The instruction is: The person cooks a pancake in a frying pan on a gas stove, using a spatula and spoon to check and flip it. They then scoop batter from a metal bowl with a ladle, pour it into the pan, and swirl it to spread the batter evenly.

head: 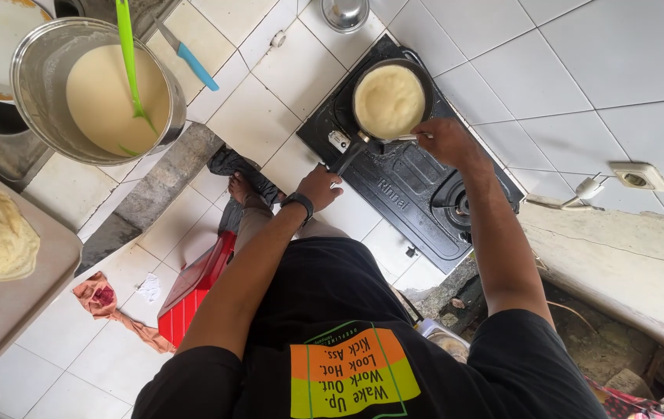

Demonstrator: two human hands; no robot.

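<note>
Your left hand (318, 186) has its grip closed around the dark handle of the small pan (391, 99), which sits on the left burner of the black stove (409, 194). The pan is full of pale batter. Your right hand (447, 141) pinches a thin utensil (408, 137) at the pan's near rim (what kind it is, you cannot tell). Well away from both grips, a big pot of batter (99, 89) with a green ladle (130, 58) stands on the counter (254, 116).
</note>
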